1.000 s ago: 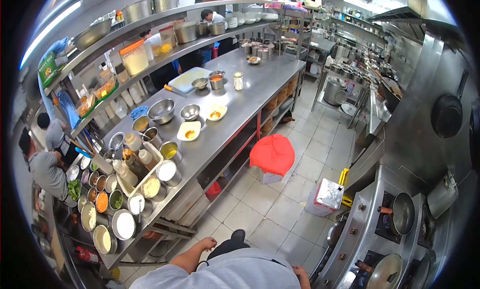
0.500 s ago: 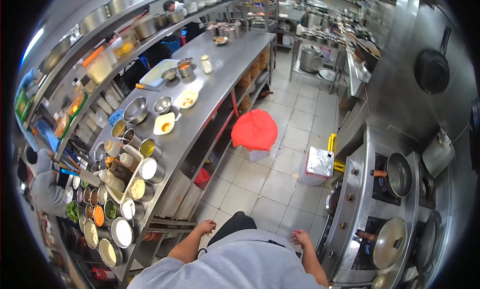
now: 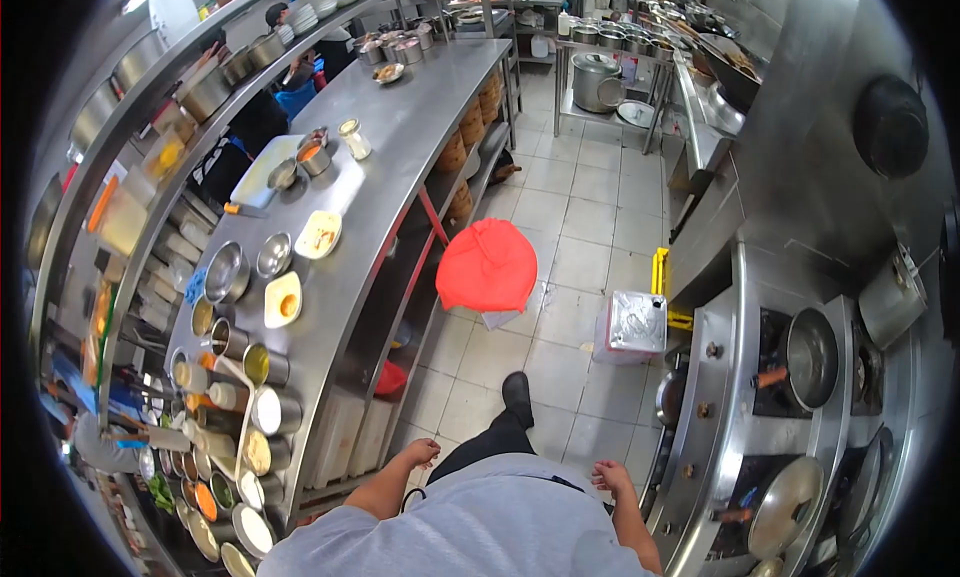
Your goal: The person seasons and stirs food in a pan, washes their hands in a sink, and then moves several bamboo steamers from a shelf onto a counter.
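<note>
My left hand (image 3: 422, 453) hangs beside my hip with loosely bent fingers and nothing visible in it. It is nearest to the steel counter (image 3: 375, 192) on the left. My right hand (image 3: 609, 476) is low on the other side, also without anything visible in it, its fingers loosely apart. Close to it runs the front of the stove (image 3: 690, 427). One black shoe (image 3: 517, 398) is stretched out ahead on the tiles. Neither hand touches the counter or the stove.
A red-covered bin (image 3: 487, 265) stands on the floor ahead, by the counter. To its right is a foil-topped tin (image 3: 637, 323). A frying pan (image 3: 812, 357) and a lidded wok (image 3: 787, 507) sit on the burners. Bowls and sauce containers (image 3: 270, 409) crowd the counter's near end.
I have stepped forward along the aisle, and my shoe has come into view. Counter and stove things have shifted in view. Both hands stay low and hold nothing visible.
</note>
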### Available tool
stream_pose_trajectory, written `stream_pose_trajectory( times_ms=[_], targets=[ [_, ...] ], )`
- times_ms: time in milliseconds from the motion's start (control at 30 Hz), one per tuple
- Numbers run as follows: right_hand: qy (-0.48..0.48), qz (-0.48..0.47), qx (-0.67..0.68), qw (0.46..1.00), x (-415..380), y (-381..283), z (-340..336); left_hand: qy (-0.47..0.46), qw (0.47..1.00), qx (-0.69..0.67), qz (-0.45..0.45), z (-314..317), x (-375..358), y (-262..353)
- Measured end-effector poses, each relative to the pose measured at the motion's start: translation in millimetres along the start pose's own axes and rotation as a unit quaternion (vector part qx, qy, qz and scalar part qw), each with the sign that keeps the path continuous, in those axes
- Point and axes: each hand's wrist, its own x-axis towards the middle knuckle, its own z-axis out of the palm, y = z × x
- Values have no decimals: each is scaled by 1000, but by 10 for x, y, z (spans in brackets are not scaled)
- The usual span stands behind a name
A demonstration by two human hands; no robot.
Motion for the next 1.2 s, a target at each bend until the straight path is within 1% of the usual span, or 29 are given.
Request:
stream_pose_trajectory(
  times_ms=[67,133,167,200,233,300,433,500,533,600,667,733,767,800,867,933,1000,1033,1100,1133,1200],
  targets=[
    [5,12,-3,1000,107,-328,-94,-24,997,69,-1,-210,212,509],
    [22,11,-16,1000,228,-657,-149,-9,998,55,18,-441,397,1041],
    [20,4,-17,1000,324,-860,-182,-4,998,24,57,-585,486,1355],
    [41,-1,-26,999,405,-1060,-227,3,995,-7,98,-714,556,1659],
    [60,-8,-35,998,496,-1281,-263,13,994,-9,107,-837,635,1944],
    [80,-19,-2,997,629,-1750,-310,12,991,-26,128,-1149,808,2475],
    [86,-87,33,992,937,-2503,-374,41,986,-48,157,-1610,1125,3154],
    [103,-91,44,990,1038,-2853,-372,48,984,-56,161,-1701,1184,3399],
    [100,-97,40,989,1138,-2964,-392,46,985,-60,158,-1713,1205,3487],
    [109,-83,71,988,1339,-3136,-494,47,983,-76,159,-1731,1201,3623],
    [100,-75,43,991,1526,-3362,-628,26,989,-42,137,-1706,1275,3633],
    [77,-71,26,994,1731,-3463,-853,-3,992,-63,111,-1793,1505,3526],
    [61,-75,33,995,1918,-3470,-1021,14,992,-74,96,-1824,1626,3476],
    [106,-74,52,990,1989,-3560,-1065,18,987,-126,101,-1859,1657,3457],
    [114,-50,-21,992,2166,-3851,-1256,25,981,-179,71,-1940,1825,3460],
    [133,-32,14,990,2249,-4224,-1346,25,973,-223,47,-1950,2041,3470],
    [106,-18,-15,994,2400,-4676,-1514,56,975,-217,-2,-1865,2075,3718],
    [112,-16,-11,994,2539,-4926,-1627,51,976,-212,-1,-1814,2107,3938],
    [69,-55,-56,995,2811,-5290,-1791,53,970,-230,-50,-1668,2083,4270],
    [78,-43,-65,994,2867,-5540,-1831,52,970,-230,-53,-1631,2121,4482],
    [88,-48,-106,989,2855,-6170,-1948,54,983,-178,-9,-1511,2242,4968]
  ],
)
